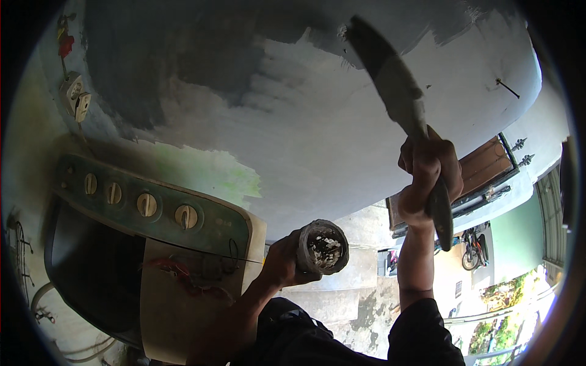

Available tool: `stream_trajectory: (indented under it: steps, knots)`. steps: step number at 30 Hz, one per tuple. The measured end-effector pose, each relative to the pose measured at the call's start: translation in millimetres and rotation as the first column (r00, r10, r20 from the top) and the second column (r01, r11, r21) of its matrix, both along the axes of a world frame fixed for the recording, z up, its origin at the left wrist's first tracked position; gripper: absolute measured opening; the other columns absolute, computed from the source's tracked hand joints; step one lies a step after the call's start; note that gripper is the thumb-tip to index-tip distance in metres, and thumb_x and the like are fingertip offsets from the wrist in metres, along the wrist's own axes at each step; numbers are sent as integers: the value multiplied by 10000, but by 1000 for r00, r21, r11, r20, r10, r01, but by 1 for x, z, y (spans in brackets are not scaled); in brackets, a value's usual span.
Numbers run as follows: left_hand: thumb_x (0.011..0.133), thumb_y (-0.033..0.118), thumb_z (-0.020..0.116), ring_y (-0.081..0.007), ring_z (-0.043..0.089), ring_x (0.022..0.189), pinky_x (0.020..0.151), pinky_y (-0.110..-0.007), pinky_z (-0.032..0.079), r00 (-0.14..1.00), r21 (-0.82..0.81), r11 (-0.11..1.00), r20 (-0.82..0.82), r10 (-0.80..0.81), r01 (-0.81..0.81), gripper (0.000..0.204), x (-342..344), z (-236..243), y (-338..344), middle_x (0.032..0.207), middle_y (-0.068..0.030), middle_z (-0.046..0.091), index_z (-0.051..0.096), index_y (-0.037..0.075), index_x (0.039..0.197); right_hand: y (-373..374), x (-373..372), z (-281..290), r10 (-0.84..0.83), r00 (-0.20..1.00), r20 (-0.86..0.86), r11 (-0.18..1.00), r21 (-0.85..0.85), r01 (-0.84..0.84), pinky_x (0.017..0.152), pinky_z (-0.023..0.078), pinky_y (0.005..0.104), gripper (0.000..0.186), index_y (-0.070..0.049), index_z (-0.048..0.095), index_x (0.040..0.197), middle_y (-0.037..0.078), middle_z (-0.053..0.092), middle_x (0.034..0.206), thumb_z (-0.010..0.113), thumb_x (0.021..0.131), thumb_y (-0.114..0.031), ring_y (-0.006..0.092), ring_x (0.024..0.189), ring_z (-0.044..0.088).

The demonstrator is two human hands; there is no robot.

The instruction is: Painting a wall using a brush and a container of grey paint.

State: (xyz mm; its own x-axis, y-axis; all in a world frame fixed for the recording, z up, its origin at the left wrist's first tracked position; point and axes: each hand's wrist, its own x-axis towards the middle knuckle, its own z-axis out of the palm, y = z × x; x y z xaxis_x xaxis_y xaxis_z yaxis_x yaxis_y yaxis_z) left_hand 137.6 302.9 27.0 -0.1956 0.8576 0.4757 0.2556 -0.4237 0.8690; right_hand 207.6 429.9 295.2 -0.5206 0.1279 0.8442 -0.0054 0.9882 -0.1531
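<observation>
While right hand (427, 177) grips wide brush (394, 85), bristles touch wall (293, 122) at edge of dark grey coat. Left hand (284, 262) clasps paint tin (323, 245) below. Step judged: coating mid-way; next stroke needs reload, pale patch.

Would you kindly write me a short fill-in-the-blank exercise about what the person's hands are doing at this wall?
1. The right hand holds a wide ____ by its handle, bristles against the wall.
2. The left hand holds a small round ____ crusted with dried paint.
3. The fresh paint on the wall is dark ____.
4. The washing machine at the left has ____ round knobs on its panel.

Missing words: paintbrush; can; grey; four
</observation>
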Motion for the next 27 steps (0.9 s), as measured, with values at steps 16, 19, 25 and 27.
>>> stream_trajectory:
  steps: [16,19,25,27]
  knots:
    - [575,392,930,-319,679,1000,888,-408,547,992,51,993,71,105,-109,828,-2,12,-7,1119,-143,678,599,52,1254,-31,168,-34,57,997,50,947,-318,-38,583,434,336,293,-24,534,1206,21,369,750,546,998,-230,170,664,432]
    - [559,352,922,-323,683,965,876,-405,555,991,185,974,28,128,-131,798,-6,8,-3,1107,-158,681,623,28,1224,-64,157,-42,-13,995,100,694,-716,81,564,416,330,387,-14,543,980,-8,384,640,538,992,-400,140,609,435]
    - [725,313,807,-361,682,923,828,-432,565,990,218,972,-89,112,-90,650,-1,-12,0,1082,-207,670,579,-73,1196,-90,91,-74,-95,950,298,722,-636,272,435,395,321,277,15,682,826,123,618,626,755,824,-252,210,448,545]
    - [726,317,806,-362,683,922,820,-433,566,976,229,968,-162,147,-107,647,-1,-20,-1,1078,-207,670,581,-75,1189,-89,70,-80,-17,874,487,691,-626,362,460,443,345,211,-12,694,804,118,622,592,729,868,-210,242,465,602]
